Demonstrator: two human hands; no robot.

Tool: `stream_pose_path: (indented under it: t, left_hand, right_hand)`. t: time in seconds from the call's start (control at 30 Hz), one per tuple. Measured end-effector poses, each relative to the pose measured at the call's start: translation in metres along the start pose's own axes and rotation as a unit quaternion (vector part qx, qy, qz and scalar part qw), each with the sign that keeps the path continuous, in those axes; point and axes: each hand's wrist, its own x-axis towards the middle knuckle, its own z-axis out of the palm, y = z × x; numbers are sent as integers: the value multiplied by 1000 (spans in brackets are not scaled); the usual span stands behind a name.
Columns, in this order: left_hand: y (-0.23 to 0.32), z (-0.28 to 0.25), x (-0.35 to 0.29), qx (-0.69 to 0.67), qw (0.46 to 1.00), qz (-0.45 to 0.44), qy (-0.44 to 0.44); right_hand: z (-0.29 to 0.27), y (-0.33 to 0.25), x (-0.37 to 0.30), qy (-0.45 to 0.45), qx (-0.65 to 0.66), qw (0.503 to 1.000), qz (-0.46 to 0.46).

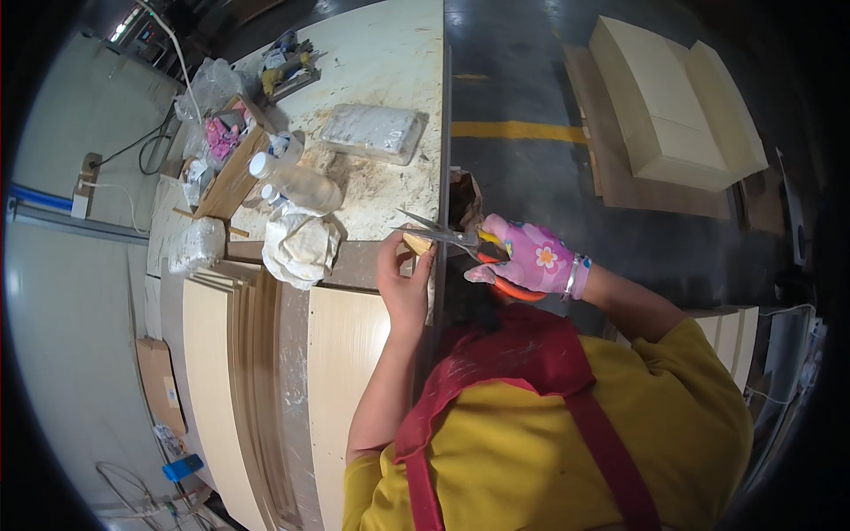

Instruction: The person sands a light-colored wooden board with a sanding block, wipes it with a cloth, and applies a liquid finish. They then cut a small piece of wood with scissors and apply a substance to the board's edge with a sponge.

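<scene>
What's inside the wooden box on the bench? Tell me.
Pink crumpled material and whitish crumpled material show inside the wooden box. They cover its bottom; whatever lies beneath can't be seen.

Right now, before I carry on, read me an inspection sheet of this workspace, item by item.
Surface: white bench, strewn with tan dust.
Job's things: scissors, blades parted, at a small tan piece.
Clutter: capped bottle, crumpled white cloth, wrapped block, filled wooden box.
Hands: bare left hand pinches the small tan piece; gloved right hand holds the scissors.
Cables: white cable and looping dark cable, both at left.
Surroundings: left panel stack, right panel stack, yellow floor line.
</scene>
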Motion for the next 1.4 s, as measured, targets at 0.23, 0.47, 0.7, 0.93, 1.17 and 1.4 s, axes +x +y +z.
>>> stream_pose_path:
  t: [0.23, 0.47, 0.7, 0.93, 1.17, 1.4]
  left_hand:
    - [2, 23, 12, -59, 997, -54, -4]
    - [0, 26, 16, -34, 998, -47, 1]
    - [-10, 34, 15, -84, 992, -78, -50]
    - [-8, 38, 9, -101, 987, -106, -71]
    - [-12, 41, 7, -66, 990, -98, -76]
    - [-36, 32, 8, -121, 977, -133, -115]
  right_hand:
    - [-3, 17, 6, 56, -32, 998, -8]
    - [-9, 16, 7, 13, -21, 999, 34]
    - [-1, 31, 2, 38, -43, 998, 33]
    - [-6, 38, -1, 2, -133, 989, 58]
    - [-4, 39, 2, 12, -55, 997, 45]
    - [2, 52, 12, 32, -24, 998, 49]
